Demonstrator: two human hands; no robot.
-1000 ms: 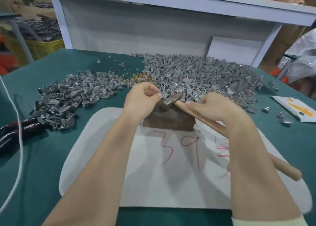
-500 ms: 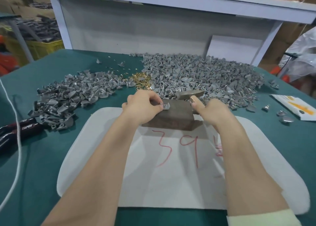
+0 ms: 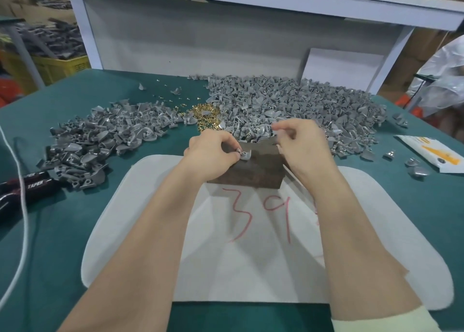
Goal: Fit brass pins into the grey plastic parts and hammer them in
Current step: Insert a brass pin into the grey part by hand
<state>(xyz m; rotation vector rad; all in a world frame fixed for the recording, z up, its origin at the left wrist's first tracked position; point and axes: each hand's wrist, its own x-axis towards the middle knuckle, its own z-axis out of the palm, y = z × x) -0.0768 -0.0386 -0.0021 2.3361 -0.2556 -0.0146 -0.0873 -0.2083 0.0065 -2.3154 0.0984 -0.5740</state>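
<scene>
The left hand (image 3: 213, 153) pinches a grey part (image 3: 244, 154) between thumb and fingertips, resting it on top of the brown block (image 3: 251, 173). The right hand (image 3: 303, 145) hovers just beside it with its fingers curled; whether they pinch a pin is too blurred to tell. The brass pins (image 3: 206, 113) lie heaped just beyond the block. Best to hold the part flat with its hole up, seat the pin straight, and move the left fingertips clear before any blow
</scene>
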